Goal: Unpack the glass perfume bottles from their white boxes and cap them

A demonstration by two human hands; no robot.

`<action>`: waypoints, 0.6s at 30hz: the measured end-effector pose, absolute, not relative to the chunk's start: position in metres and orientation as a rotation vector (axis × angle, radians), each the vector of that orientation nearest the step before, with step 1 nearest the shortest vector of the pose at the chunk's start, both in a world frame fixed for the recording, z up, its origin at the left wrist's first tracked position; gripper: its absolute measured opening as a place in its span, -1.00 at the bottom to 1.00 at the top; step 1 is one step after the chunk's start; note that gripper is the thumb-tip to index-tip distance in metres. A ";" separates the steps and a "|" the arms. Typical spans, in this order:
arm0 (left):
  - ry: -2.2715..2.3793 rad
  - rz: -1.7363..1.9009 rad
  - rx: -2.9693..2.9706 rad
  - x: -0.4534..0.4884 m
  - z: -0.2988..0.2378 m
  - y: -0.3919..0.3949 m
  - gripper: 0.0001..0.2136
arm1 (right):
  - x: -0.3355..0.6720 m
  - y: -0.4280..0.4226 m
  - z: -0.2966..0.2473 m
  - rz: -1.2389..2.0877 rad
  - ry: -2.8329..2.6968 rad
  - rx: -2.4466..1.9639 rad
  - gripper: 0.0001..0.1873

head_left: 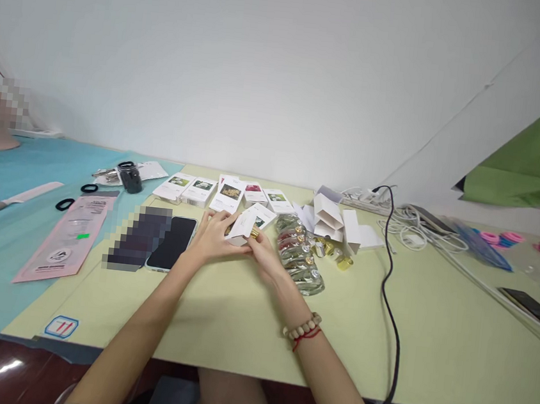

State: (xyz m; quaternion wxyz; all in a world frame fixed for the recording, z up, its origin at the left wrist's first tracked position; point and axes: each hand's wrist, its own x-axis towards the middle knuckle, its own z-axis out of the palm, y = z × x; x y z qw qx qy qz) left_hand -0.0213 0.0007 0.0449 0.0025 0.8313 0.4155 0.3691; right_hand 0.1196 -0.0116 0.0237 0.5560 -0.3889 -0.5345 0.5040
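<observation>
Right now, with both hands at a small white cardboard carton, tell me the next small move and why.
Probably nudge the small shiny gold piece gently inward with the right hand: it touches that piece at the end of the white carton, while the left hand holds the carton.

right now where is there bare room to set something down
Bare yellow tabletop lies between the forearms, between the right forearm and black cable, and, widest, between that cable and the dark slab. Crowded around left hand and right hand: white boxes behind, a phone left, clear packets right.
</observation>
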 end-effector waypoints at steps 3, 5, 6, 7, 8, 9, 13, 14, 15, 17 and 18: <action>1.310 1.148 2.570 -0.021 0.047 -0.001 -0.37 | 0.117 -0.014 0.028 1.411 -1.047 -0.843 -0.57; 1.313 1.155 2.543 -0.020 0.048 -0.002 -0.39 | 0.117 -0.016 0.032 1.479 -0.960 -0.773 -0.60; 1.319 1.165 2.523 -0.020 0.048 -0.002 -0.39 | 0.118 -0.017 0.035 1.511 -0.924 -0.744 -0.63; 1.325 1.178 2.501 -0.019 0.048 -0.002 -0.39 | 0.120 -0.018 0.037 1.540 -0.886 -0.720 -0.66; 1.330 1.196 2.478 -0.019 0.048 -0.002 -0.39 | 0.122 -0.019 0.038 1.565 -0.848 -0.699 -0.69; 1.332 1.213 2.458 -0.018 0.048 -0.002 -0.39 | 0.123 -0.019 0.040 1.583 -0.817 -0.685 -0.71; 1.305 1.272 2.432 -0.016 0.046 -0.002 -0.48 | 0.128 -0.020 0.041 1.549 -0.828 -0.699 -0.70; 1.292 1.291 2.430 -0.016 0.045 -0.002 -0.52 | 0.128 -0.020 0.041 1.541 -0.826 -0.707 -0.70; 1.275 1.315 2.426 -0.015 0.045 -0.002 -0.55 | 0.127 -0.020 0.041 1.549 -0.799 -0.709 -0.71; 1.234 1.374 2.401 -0.015 0.044 -0.002 -0.61 | 0.126 -0.020 0.042 1.606 -0.670 -0.682 -0.75; 1.213 1.399 2.381 -0.014 0.043 -0.002 -0.64 | 0.125 -0.020 0.043 1.639 -0.594 -0.658 -0.77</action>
